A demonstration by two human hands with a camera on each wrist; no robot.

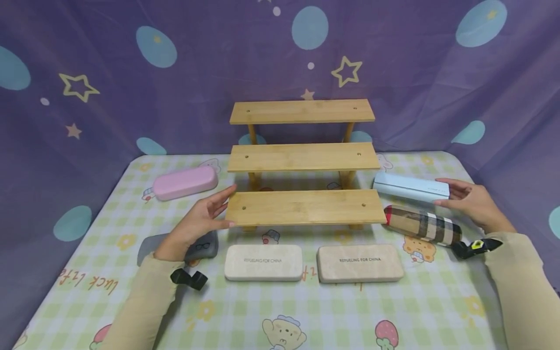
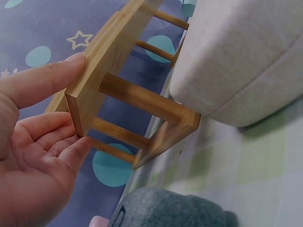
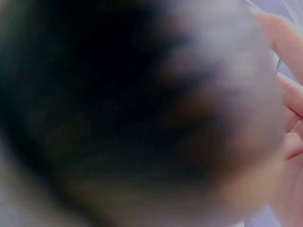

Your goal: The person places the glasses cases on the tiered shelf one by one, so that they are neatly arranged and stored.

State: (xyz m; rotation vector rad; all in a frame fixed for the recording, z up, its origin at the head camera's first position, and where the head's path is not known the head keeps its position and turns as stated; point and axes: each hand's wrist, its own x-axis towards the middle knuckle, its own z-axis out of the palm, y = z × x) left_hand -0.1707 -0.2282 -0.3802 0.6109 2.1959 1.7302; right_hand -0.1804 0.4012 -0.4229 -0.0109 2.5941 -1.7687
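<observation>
A shelf [image 1: 304,208] stands on checked cloth [image 1: 337,306] before purple drapes [image 1: 245,58].

Reads "REFUELING FOR CHINA" in grey capitals on the white eyeglass case [image 1: 263,263]; repeats the same line, darker, on the beige eyeglass case [image 1: 360,264]. Spells "luck" and "life" in slanting orange-red script toward the left of the checked tablecloth [image 1: 65,311]; shows more red lettering between these two cases, partly covered, unreadable. Carries a small eyeglasses outline on the grey eyeglass case [image 1: 203,241]. Bears print on the light blue eyeglass case [image 1: 409,187], too small to read.
</observation>
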